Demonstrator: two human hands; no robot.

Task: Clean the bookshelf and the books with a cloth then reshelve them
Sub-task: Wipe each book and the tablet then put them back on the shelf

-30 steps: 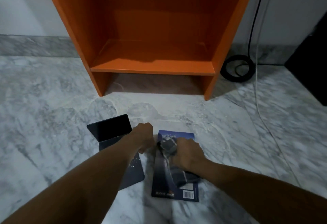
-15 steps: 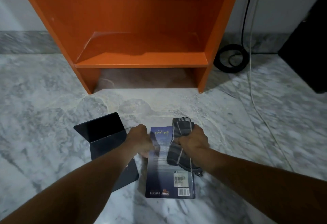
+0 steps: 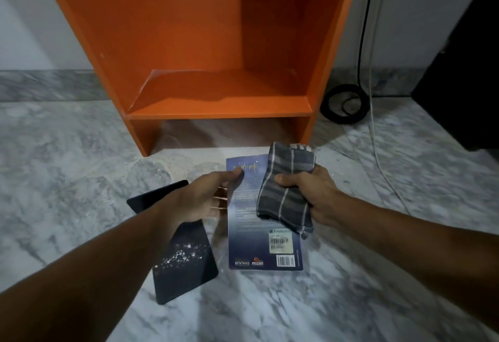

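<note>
A blue paperback shows its back cover, with a barcode near its lower edge. My left hand grips its left edge, thumb on the cover. My right hand holds a bunched grey cloth with pale stripes, lying over the book's right side. The orange bookshelf stands just beyond, its lowest shelf bare. A dark book with white speckles lies on the floor under my left forearm.
The marble floor spreads all around. A coiled black cable and a thin white cord lie right of the shelf. A black object stands at the far right.
The blue book has come up off the floor in my left hand. My right hand has drawn the cloth up along the cover. The view has moved closer to the shelf.
</note>
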